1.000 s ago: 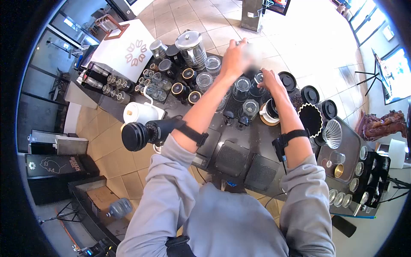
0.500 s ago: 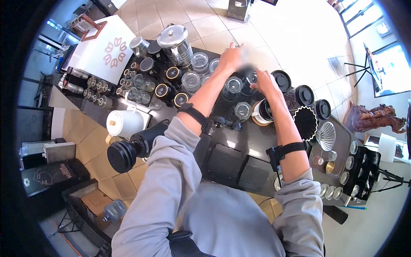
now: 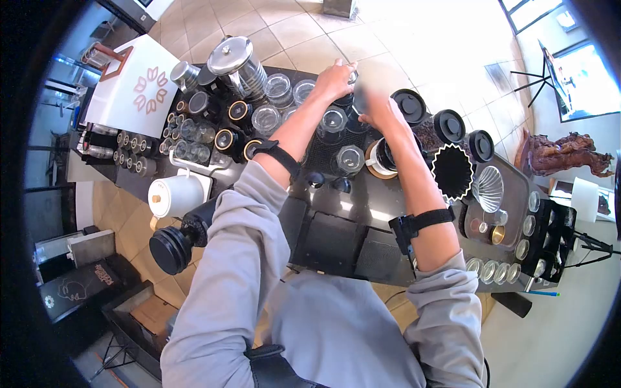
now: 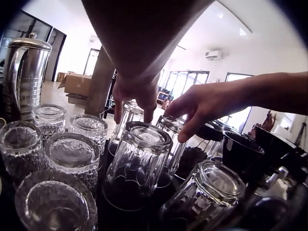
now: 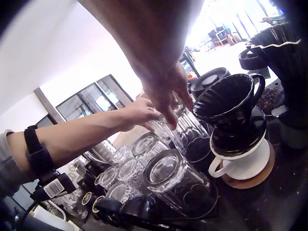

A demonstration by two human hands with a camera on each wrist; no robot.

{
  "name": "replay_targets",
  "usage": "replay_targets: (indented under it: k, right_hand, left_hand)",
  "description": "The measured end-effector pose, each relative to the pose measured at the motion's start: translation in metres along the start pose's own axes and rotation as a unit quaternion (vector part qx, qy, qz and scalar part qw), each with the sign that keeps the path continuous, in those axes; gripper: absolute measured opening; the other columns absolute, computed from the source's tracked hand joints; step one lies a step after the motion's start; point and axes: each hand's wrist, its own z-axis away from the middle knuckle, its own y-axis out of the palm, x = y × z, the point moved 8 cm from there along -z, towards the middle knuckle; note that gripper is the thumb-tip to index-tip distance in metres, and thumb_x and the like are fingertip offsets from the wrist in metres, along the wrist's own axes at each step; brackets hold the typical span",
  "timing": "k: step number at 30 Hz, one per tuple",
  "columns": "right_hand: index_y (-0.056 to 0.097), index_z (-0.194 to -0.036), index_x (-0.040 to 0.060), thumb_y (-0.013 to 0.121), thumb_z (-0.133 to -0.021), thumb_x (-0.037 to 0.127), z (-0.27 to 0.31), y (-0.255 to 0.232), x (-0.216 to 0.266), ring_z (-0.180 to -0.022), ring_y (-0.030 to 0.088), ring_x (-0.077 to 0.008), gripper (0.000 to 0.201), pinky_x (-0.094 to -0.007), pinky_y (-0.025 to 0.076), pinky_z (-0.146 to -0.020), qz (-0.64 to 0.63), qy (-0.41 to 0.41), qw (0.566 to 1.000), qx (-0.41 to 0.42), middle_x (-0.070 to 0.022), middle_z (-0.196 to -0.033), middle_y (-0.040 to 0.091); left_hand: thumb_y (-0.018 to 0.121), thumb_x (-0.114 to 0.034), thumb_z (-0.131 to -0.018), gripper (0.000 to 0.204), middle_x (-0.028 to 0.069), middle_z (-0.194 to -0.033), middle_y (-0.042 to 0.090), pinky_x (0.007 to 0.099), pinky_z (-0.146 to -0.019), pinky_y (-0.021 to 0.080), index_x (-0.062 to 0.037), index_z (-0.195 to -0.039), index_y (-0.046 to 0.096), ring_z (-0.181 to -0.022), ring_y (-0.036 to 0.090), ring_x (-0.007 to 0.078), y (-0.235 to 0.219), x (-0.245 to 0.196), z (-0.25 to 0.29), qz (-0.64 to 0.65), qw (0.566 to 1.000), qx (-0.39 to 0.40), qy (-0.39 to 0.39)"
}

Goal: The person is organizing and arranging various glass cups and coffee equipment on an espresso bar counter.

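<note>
We've got both hands on upturned glasses at the counter's far edge; left hand (image 4: 135,96) pinches one glass (image 4: 127,120); right hand (image 4: 204,103) fingers rest, spread, on another glass (image 4: 169,132) beside a black dripper (image 5: 230,103).

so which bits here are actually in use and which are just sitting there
In use: left hand and right hand, both on the upturned glasses at the back of the counter.

Lying about: steel press pot, white kettle, black dripper on its cup, lidded jars.
</note>
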Motion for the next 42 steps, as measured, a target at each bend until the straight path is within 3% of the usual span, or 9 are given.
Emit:
replay_targets:
  k: [6, 8, 12, 17, 23, 28, 31, 34, 42]
  right_hand:
    - [0.058, -0.121, 0.0008, 0.085, -0.07, 0.013, 0.001, -0.001, 0.002, -0.103, 0.065, -0.0425, 0.059, -0.0474, 0.053, -0.086, 0.001, 0.003, 1.0, -0.008, -0.0257, -0.104, 0.068]
    - [0.058, -0.12, 0.0006, 0.085, -0.07, 0.012, -0.001, 0.001, 0.0, -0.103, 0.065, -0.0423, 0.058, -0.0472, 0.053, -0.086, 0.001, -0.007, 1.0, -0.018, -0.0255, -0.104, 0.068]
    - [0.058, -0.119, 0.0003, 0.085, -0.07, 0.012, 0.0, 0.0, 0.001, -0.103, 0.065, -0.0417, 0.058, -0.0466, 0.053, -0.087, 0.006, -0.017, 1.0, -0.026, -0.0253, -0.105, 0.068]
    - [0.058, -0.117, 0.0004, 0.085, -0.07, 0.013, 0.0, 0.001, 0.002, -0.103, 0.065, -0.0416, 0.056, -0.0464, 0.053, -0.087, 0.011, -0.021, 0.999, -0.032, -0.0253, -0.105, 0.068]
    - [0.058, -0.118, 0.0, 0.085, -0.07, 0.013, 0.003, -0.004, 0.006, -0.104, 0.065, -0.0418, 0.056, -0.0464, 0.053, -0.088, 0.014, -0.001, 1.0, -0.019, -0.026, -0.106, 0.068]
    - [0.058, -0.121, -0.0001, 0.085, -0.071, 0.013, 0.001, -0.003, 0.004, -0.105, 0.064, -0.0419, 0.059, -0.0462, 0.053, -0.088, 0.011, 0.013, 1.0, -0.006, -0.0259, -0.107, 0.067]
    - [0.057, -0.124, -0.0001, 0.085, -0.07, 0.013, -0.001, -0.001, 0.001, -0.106, 0.064, -0.0415, 0.062, -0.0459, 0.053, -0.089, 0.018, 0.011, 1.0, -0.005, -0.0256, -0.108, 0.067]
    - [0.056, -0.128, 0.0002, 0.085, -0.071, 0.014, 0.001, 0.002, 0.001, -0.107, 0.064, -0.0408, 0.066, -0.0453, 0.053, -0.089, 0.018, 0.006, 1.0, -0.005, -0.0253, -0.111, 0.067]
    - [0.055, -0.132, 0.0035, 0.085, -0.072, 0.016, 0.0, -0.001, 0.002, -0.104, 0.065, -0.0415, 0.068, -0.0469, 0.054, -0.087, 0.02, 0.02, 1.0, 0.006, -0.0268, -0.107, 0.068]
  left_hand:
    - [0.082, -0.026, -0.075, 0.077, 0.0269, -0.138, 0.049, 0.0449, -0.095, 0.052, -0.0198, -0.144, 0.049, -0.113, 0.061, 0.0399, 0.007, 0.004, -0.004, -0.011, 0.999, 0.035, -0.016]
    - [0.08, -0.032, -0.075, 0.078, 0.0246, -0.124, 0.055, 0.0457, -0.094, 0.05, -0.0193, -0.146, 0.048, -0.11, 0.061, 0.0408, 0.01, 0.007, -0.006, -0.028, 0.999, 0.024, 0.013]
    - [0.08, -0.031, -0.075, 0.079, 0.025, -0.126, 0.054, 0.0458, -0.095, 0.05, -0.0195, -0.146, 0.047, -0.111, 0.061, 0.0409, 0.008, 0.005, -0.005, -0.021, 0.999, 0.037, 0.014]
    - [0.069, -0.037, -0.085, 0.066, 0.0288, -0.13, 0.056, 0.044, -0.099, 0.048, -0.0146, -0.144, 0.049, -0.115, 0.059, 0.0422, 0.017, 0.023, -0.021, 0.013, 0.999, 0.026, 0.029]
    - [0.061, -0.033, -0.091, 0.052, 0.0304, -0.12, 0.062, 0.0445, -0.1, 0.047, -0.0045, -0.133, 0.057, -0.116, 0.06, 0.0407, -0.042, 0.035, -0.026, 0.128, 0.991, -0.031, 0.017]
    - [0.079, -0.047, -0.074, 0.066, 0.0238, -0.113, 0.068, 0.0427, -0.095, 0.051, -0.0097, -0.127, 0.063, -0.108, 0.065, 0.0372, -0.007, 0.021, -0.023, 0.086, 0.991, 0.028, 0.096]
    - [0.084, -0.042, -0.069, 0.068, 0.0228, -0.108, 0.069, 0.0429, -0.092, 0.052, -0.0092, -0.125, 0.064, -0.104, 0.066, 0.0369, 0.001, 0.021, -0.022, 0.085, 0.99, 0.028, 0.112]
    - [0.086, -0.04, -0.068, 0.069, 0.0202, -0.118, 0.067, 0.041, -0.097, 0.05, -0.0057, -0.124, 0.065, -0.111, 0.064, 0.0356, 0.0, 0.022, -0.02, 0.076, 0.992, 0.073, 0.067]
    - [0.085, -0.041, -0.068, 0.067, 0.0229, -0.11, 0.069, 0.0426, -0.091, 0.052, -0.0032, -0.12, 0.066, -0.104, 0.066, 0.0378, -0.007, 0.01, -0.014, 0.084, 0.994, 0.024, 0.071]
